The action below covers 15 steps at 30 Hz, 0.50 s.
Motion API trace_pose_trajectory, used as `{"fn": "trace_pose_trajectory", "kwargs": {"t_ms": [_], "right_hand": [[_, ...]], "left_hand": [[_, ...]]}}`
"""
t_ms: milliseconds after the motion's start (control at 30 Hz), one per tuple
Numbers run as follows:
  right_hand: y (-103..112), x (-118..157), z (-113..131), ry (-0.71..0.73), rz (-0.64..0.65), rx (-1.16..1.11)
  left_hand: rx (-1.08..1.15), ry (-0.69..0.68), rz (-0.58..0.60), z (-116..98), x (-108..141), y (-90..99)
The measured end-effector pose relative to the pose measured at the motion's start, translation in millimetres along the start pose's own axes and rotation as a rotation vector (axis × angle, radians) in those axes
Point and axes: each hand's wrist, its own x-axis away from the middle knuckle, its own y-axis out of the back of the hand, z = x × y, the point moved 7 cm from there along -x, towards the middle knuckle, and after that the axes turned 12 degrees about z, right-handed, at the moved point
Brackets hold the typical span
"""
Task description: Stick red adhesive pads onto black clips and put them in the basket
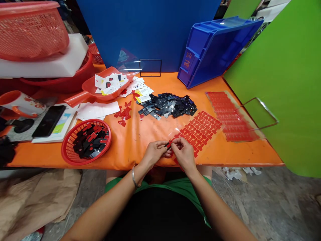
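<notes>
Black piece [169, 146] is being pinched by the left hand's [153, 154] and right hand's [185, 154] fingers, seemingly for steadiness (fiddly stuff), beside the red sheet [203, 129].

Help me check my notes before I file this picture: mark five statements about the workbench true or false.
1. The left hand and right hand meet at a small black piece. True.
2. The phone lies in the round red basket. False: the phone lies left of it.
3. The red dustpan holds white cards. True.
4. The blue crate lies flat, opening up. False: it stands tilted on edge.
5. The bracelet is on the right wrist. False: left wrist.
</notes>
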Motion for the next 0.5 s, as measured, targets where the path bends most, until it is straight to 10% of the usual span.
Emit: {"fn": "trace_pose_trajectory", "kwargs": {"t_ms": [500], "right_hand": [[1, 6, 19, 0.128, -0.077, 0.291]], "left_hand": [[0.02, -0.031, 0.05, 1, 1, 3.8]]}}
